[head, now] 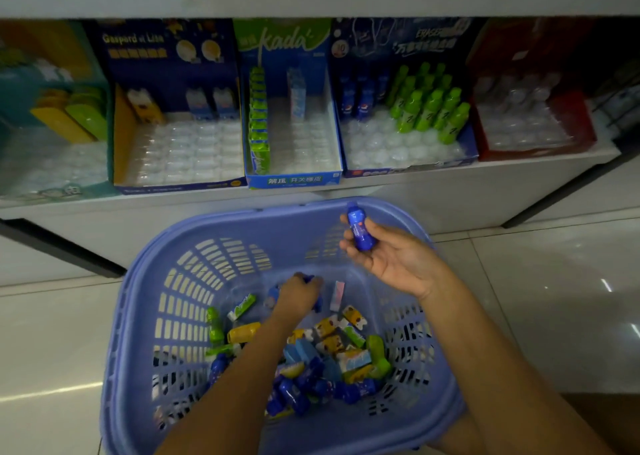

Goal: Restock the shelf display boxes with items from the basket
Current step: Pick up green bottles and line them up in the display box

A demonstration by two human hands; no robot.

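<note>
Just below the shelf (485,181), the right hand (393,259) pinches a small blue bottle (360,226) over the far rim of the basket (277,214), while the left hand (299,293) curls round a blue piece (317,305) inside. The display box (408,170) beyond shows open tray before its green bottles (429,108).

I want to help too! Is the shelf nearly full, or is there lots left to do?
Not nearly. Done: green bottles and a few blue ones stand in one display box. In hand: the right hand holds a blue bottle; the left hand grips a blue item in the basket. Left: many tray slots are bare, and a pile of items waits in the basket.
</note>
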